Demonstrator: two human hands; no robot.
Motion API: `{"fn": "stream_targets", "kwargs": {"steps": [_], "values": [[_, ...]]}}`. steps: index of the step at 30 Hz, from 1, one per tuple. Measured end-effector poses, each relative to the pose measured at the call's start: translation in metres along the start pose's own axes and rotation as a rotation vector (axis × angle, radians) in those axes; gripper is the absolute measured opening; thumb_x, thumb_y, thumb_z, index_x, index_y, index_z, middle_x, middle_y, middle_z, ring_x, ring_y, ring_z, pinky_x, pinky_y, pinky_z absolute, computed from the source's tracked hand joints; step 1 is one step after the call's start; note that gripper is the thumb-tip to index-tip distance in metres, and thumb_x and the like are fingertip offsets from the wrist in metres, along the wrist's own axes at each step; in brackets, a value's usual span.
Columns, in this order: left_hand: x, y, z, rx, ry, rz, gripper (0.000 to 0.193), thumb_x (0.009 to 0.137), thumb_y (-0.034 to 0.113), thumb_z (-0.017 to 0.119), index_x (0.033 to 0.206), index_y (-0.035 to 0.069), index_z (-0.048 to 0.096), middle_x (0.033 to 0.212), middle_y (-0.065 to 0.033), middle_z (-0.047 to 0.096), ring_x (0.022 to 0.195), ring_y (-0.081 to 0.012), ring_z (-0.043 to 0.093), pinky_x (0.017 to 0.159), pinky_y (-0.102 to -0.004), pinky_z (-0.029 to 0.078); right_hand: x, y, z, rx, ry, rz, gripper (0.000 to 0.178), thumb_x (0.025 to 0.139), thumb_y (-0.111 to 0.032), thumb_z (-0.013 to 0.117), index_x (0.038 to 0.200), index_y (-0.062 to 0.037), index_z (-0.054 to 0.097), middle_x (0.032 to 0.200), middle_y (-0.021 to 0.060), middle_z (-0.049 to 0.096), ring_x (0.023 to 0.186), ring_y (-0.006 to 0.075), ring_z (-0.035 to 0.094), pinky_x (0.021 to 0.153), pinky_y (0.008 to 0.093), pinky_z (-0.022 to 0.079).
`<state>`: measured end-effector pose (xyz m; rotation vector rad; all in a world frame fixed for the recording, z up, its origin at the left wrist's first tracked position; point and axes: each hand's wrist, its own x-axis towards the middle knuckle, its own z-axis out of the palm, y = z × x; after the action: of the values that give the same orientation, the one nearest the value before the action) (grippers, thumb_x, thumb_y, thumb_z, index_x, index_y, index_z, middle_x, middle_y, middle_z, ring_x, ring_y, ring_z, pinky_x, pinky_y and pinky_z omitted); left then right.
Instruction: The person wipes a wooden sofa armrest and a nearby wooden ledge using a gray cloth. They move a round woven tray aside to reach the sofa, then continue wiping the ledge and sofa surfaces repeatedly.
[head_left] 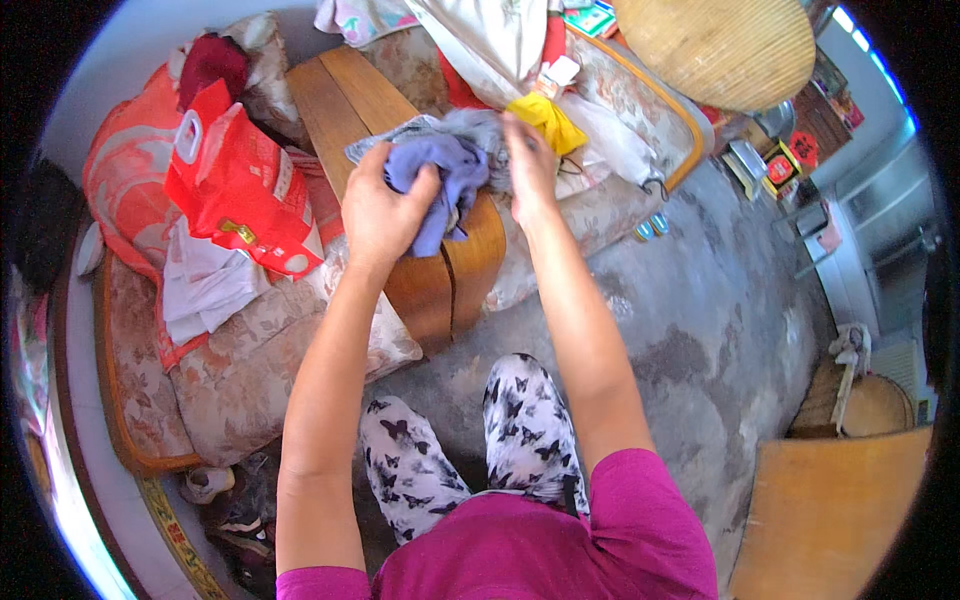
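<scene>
In front of me my left hand point(385, 205) grips a bunched purple-blue cloth point(445, 185), its thumb pressed over the fabric. My right hand point(531, 168) is beside the bundle with its fingers stretched out, slightly blurred, next to a crumpled grey cloth point(470, 130). Whether those fingers touch the grey cloth I cannot tell. Both cloths are over a brown wooden board point(465, 255) that spans the floral sofa point(250, 385). Just beyond my right hand is a yellow cloth point(553, 122).
To the left, a red bag point(240, 185) and white folded cloth point(210, 280) lie on the sofa. A round woven tray point(715, 45) stands at the far right. Small blue-tipped items point(652, 226) are on the grey floor point(690, 310). A wooden panel point(830, 510) is at the lower right.
</scene>
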<state>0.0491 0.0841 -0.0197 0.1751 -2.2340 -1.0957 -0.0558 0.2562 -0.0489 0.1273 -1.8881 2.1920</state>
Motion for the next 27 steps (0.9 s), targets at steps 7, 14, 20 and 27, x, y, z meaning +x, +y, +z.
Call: {"fn": "stream_targets", "kwargs": {"steps": [7, 14, 20, 27], "values": [[-0.008, 0.012, -0.001, 0.211, 0.061, 0.27, 0.045, 0.08, 0.036, 0.074, 0.117, 0.011, 0.071, 0.112, -0.0159, 0.071, 0.104, -0.0357, 0.068, 0.092, -0.0449, 0.054, -0.057, 0.027, -0.011, 0.403, -0.07, 0.06, 0.039, 0.102, -0.038, 0.06, 0.129, -0.0102, 0.064, 0.126, 0.004, 0.064, 0.122, 0.014, 0.056, 0.108, 0.0335, 0.043], [-0.009, 0.011, -0.011, 0.059, -0.149, 0.164, 0.046, 0.08, 0.035, 0.075, 0.118, 0.01, 0.069, 0.112, -0.0126, 0.07, 0.104, -0.0377, 0.067, 0.091, -0.0459, 0.053, -0.056, 0.011, -0.036, 0.504, 0.422, -0.008, 0.047, 0.094, -0.047, 0.074, 0.111, -0.0064, 0.059, 0.11, 0.0049, 0.059, 0.101, 0.0159, 0.057, 0.093, 0.0338, 0.047], [-0.007, -0.006, -0.008, -0.277, -0.057, 0.157, 0.033, 0.09, 0.018, 0.069, 0.12, 0.005, 0.068, 0.114, -0.0168, 0.072, 0.106, -0.0282, 0.071, 0.095, -0.039, 0.053, -0.087, -0.001, -0.02, 0.433, 0.723, -0.226, 0.048, 0.103, -0.041, 0.064, 0.13, -0.003, 0.057, 0.123, 0.0088, 0.057, 0.117, 0.0184, 0.053, 0.101, 0.037, 0.045], [-0.009, -0.007, -0.007, -0.251, -0.038, 0.072, 0.033, 0.091, 0.026, 0.068, 0.12, 0.01, 0.069, 0.104, -0.0183, 0.075, 0.098, -0.0335, 0.074, 0.088, -0.0411, 0.055, -0.17, 0.055, -0.004, -0.508, 0.314, -0.674, 0.052, 0.081, -0.003, 0.072, 0.131, -0.0093, 0.06, 0.125, 0.0166, 0.052, 0.117, 0.0366, 0.05, 0.106, 0.0485, 0.039]]}}
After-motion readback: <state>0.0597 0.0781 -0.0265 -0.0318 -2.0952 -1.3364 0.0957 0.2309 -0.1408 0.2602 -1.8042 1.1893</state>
